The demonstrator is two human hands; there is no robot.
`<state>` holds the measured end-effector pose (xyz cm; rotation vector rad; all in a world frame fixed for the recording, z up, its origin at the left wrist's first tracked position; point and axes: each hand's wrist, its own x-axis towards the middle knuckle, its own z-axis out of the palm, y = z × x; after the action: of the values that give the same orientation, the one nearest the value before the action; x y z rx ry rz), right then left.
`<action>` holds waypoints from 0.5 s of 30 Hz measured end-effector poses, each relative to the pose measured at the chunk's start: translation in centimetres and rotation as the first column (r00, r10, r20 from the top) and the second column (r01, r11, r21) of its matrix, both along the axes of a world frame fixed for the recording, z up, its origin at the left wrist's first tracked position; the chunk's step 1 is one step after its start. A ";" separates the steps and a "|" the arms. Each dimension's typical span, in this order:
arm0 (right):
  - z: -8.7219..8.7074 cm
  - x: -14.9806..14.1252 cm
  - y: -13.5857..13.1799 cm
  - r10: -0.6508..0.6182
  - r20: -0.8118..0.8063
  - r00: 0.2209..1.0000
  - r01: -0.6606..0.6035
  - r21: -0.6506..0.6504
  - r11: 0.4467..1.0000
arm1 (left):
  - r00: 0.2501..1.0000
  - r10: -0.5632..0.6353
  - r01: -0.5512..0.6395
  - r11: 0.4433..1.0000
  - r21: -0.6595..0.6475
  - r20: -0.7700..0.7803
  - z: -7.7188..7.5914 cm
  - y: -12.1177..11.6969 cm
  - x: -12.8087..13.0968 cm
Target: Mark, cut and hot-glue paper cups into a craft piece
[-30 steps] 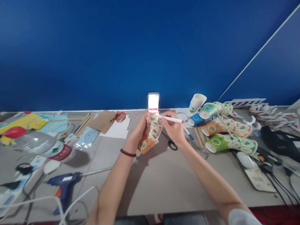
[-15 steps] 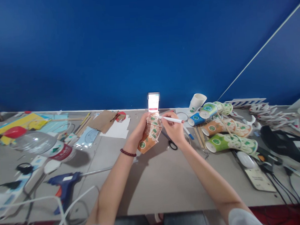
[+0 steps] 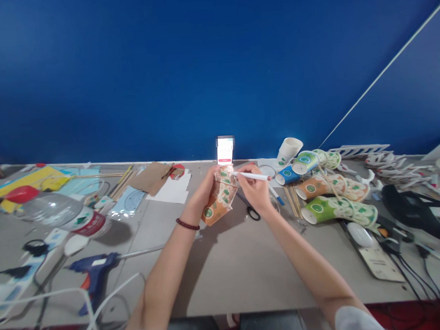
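My left hand point(image 3: 205, 189) is closed around the side of an orange, leaf-patterned paper cup piece point(image 3: 221, 199), made of cups joined end to end and tilted above the table. In my right hand point(image 3: 255, 188) is a white marker pen point(image 3: 252, 175), gripped like a pencil. Its tip is at the upper right edge of the cups; whether it touches them I cannot tell. Just behind the cups stands a phone point(image 3: 224, 150) with a lit screen. Scissors point(image 3: 253, 213) lie on the table, partly hidden by my right hand.
Joined paper cups point(image 3: 338, 211) and a white cup point(image 3: 290, 150) are at the right, near wooden sticks point(image 3: 291, 201). Leftward lie a glue gun point(image 3: 96, 270), a plastic bottle point(image 3: 61, 211), cardboard point(image 3: 152, 177) and a power strip point(image 3: 28, 275). A blue wall point(image 3: 216, 77) rises behind.
The marker pen and my right hand have shifted very slightly right. My left hand keeps its hold on the cups, and the rest looks the same.
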<state>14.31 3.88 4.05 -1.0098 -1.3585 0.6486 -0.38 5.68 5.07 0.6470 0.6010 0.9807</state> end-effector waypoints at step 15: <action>0.1 0.1 0.0 -0.042 0.069 0.997 0.043 -0.016 0.999 | 0.998 -0.011 0.012 1.000 0.020 -0.056 -0.3 0.4 0.0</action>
<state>14.37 3.86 4.13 -1.0810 -1.3891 0.5995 -0.43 6.10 4.80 0.6969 0.6364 0.9617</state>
